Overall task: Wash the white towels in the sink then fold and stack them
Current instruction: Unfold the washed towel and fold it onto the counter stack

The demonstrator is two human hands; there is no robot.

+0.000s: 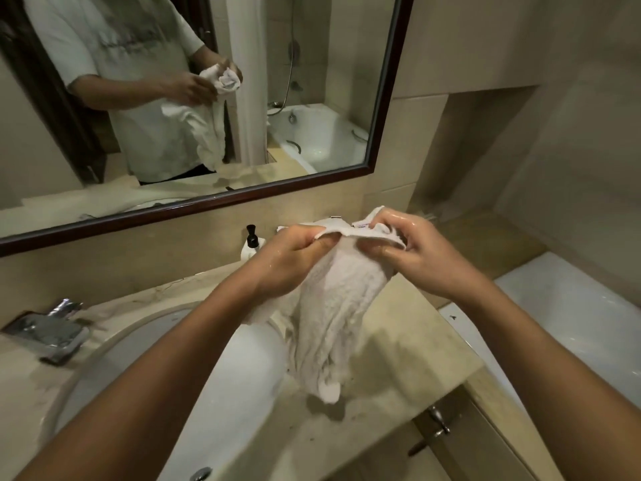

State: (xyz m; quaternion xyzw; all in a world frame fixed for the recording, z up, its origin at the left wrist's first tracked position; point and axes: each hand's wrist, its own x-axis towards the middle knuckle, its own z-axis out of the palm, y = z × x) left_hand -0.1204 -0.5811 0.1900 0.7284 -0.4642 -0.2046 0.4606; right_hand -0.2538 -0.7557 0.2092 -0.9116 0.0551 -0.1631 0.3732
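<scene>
A wet white towel (pixel 341 307) hangs bunched in the air above the right rim of the sink (pixel 242 376). My left hand (pixel 295 258) pinches its top edge on the left. My right hand (pixel 416 258), shiny with water, grips the top edge on the right, close beside the left. The towel's lower end dangles just above the beige counter (pixel 409 345). The sink's drain (pixel 201 473) shows at the bottom edge.
A chrome tap (pixel 52 333) stands left of the basin. A white pump bottle (pixel 252 243) is behind my hands by the wall. A framed mirror (pixel 385 81) fills the wall ahead. A cabinet handle (pixel 438 420) is below the counter; a white bathtub (pixel 572 324) lies right.
</scene>
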